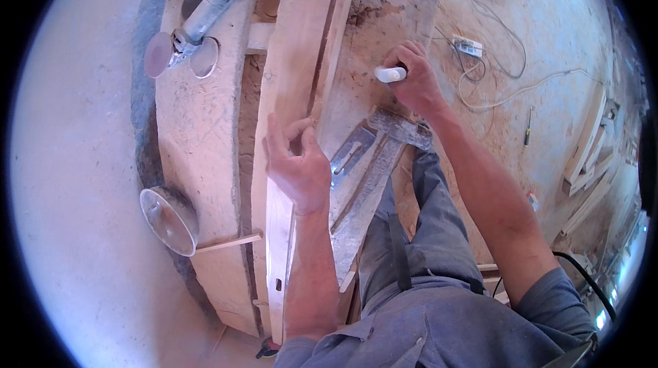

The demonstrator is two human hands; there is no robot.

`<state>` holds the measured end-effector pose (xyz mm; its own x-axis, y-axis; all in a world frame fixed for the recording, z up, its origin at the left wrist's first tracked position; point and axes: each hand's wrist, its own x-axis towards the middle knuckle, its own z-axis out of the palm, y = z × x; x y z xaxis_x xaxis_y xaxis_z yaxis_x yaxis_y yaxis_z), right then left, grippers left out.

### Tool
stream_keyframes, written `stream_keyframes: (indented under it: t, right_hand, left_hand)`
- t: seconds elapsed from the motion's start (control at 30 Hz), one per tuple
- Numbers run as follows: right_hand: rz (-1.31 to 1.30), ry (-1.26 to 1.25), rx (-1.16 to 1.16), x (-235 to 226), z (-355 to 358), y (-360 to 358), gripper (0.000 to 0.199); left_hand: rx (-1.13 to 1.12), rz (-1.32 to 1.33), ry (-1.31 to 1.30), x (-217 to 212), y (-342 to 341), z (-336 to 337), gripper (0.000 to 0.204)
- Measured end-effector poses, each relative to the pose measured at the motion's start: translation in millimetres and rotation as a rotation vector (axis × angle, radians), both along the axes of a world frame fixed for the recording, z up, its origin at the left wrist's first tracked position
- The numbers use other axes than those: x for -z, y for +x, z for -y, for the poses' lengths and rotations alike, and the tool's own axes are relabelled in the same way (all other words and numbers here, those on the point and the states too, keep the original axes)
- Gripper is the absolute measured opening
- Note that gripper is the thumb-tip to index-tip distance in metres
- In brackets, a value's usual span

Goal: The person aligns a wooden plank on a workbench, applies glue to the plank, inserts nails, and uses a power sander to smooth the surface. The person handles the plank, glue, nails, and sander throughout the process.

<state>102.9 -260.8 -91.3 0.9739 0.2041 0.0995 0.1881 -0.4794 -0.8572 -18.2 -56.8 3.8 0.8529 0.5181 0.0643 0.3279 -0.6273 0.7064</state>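
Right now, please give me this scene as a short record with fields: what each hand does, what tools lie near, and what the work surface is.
left hand: left hand rests flat on a long pale wooden plank
right hand: right hand grips a small white cylinder-shaped object, pressed to a rough dusty board
tools near: angle grinder at the bench's far end; metal square between the hands
other: round metal bowl at the bench edge; cables on the floor
surface: dusty wooden workbench

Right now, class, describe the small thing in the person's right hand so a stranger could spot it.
Start at the dusty workbench. Right of the long pale plank, the right hand grips a short white cylinder. It is the only clean white, rounded thing among wood and grey metal.
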Motion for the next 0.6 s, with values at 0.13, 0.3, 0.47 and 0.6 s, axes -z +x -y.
stream_keyframes:
  t: [0.13,0.3,0.47,0.6]
  right_hand:
    - [-0.037,0.024,0.046,-2.8,-0.9,1.3,0.021]
    - [-0.341,0.088,0.143,-41.6,-7.9,-17.5,0.021]
    - [-0.204,0.095,0.006,-82.2,-37.1,-44.7,0.020]
    - [-0.028,0.154,-0.077,-90.8,-67.6,-56.4,0.020]
  left_hand:
    - [0.005,0.045,-0.011,-0.6,-1.0,5.0,0.055]
    - [0.184,0.170,0.140,17.9,-10.9,-11.2,0.056]
    - [0.191,0.236,0.147,27.5,-10.8,-13.0,0.058]
    - [0.170,0.313,0.112,26.1,-6.5,-10.5,0.044]
